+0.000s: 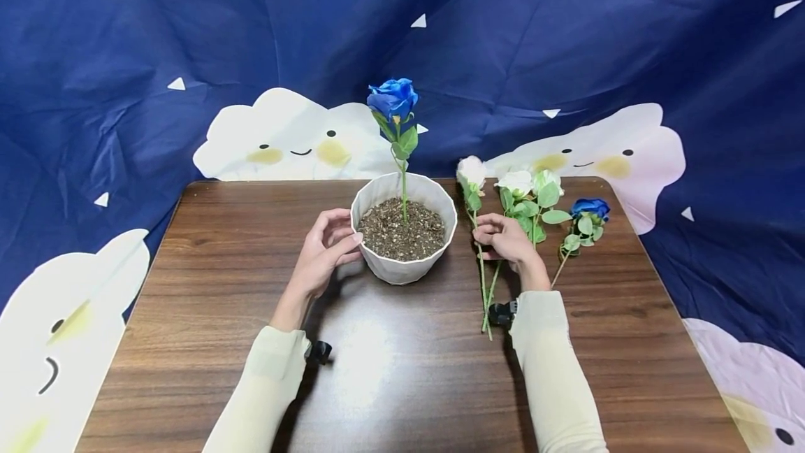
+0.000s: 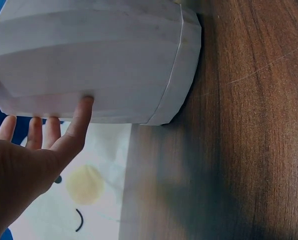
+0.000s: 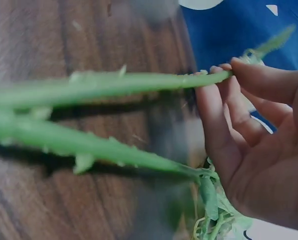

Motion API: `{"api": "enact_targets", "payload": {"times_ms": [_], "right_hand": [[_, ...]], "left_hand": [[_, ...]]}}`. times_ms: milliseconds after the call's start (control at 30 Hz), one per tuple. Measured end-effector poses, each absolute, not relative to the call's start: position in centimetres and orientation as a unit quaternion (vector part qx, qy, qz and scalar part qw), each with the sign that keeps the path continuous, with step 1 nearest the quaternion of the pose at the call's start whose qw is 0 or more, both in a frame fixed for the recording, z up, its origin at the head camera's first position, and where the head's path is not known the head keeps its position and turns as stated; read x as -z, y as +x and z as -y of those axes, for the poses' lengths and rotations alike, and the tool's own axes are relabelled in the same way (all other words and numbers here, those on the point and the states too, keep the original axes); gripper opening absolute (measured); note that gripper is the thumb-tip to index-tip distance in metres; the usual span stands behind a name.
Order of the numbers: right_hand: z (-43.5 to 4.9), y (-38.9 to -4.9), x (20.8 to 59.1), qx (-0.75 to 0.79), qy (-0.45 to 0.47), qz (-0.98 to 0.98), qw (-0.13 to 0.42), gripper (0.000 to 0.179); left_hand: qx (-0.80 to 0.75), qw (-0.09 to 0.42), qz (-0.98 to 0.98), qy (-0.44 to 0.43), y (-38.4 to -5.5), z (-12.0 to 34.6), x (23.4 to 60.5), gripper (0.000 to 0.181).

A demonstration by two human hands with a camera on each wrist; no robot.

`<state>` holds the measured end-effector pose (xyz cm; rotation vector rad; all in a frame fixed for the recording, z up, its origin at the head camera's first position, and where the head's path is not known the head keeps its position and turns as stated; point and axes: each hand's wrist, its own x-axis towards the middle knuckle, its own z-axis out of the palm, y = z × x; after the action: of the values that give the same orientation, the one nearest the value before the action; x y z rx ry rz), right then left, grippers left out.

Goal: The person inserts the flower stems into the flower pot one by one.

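A white faceted flowerpot filled with dark soil stands on the table, and a blue rose rises upright from the soil. My left hand rests against the pot's left side, thumb at the rim. In the left wrist view, its fingers are spread along the pot's outer wall. To the right of the pot, my right hand pinches the green stem of a pale pink rose between thumb and fingers. Under it, a second thorny stem crosses at the lower end.
White roses with green leaves lie just beyond my right hand. Farther right is another blue rose on its stem. Behind the brown wooden table hangs a dark blue cloth with smiling clouds.
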<state>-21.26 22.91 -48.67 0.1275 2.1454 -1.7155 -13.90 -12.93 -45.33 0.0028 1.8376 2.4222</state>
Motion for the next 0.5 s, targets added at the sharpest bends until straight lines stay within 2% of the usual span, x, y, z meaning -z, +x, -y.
{"api": "enact_targets", "payload": {"times_ms": [200,500], "right_hand": [[-23.0,-21.1,47.6,0.661,0.053,-0.734,0.144,0.046],[-23.3,-20.7,45.8,0.731,0.062,-0.674,0.085,0.031]], "left_hand": [[-0.796,0.05,-0.603,0.0,-13.9,12.9,45.3,0.052],[-0.796,0.05,-0.604,0.0,-13.8,12.9,45.2,0.053]]}}
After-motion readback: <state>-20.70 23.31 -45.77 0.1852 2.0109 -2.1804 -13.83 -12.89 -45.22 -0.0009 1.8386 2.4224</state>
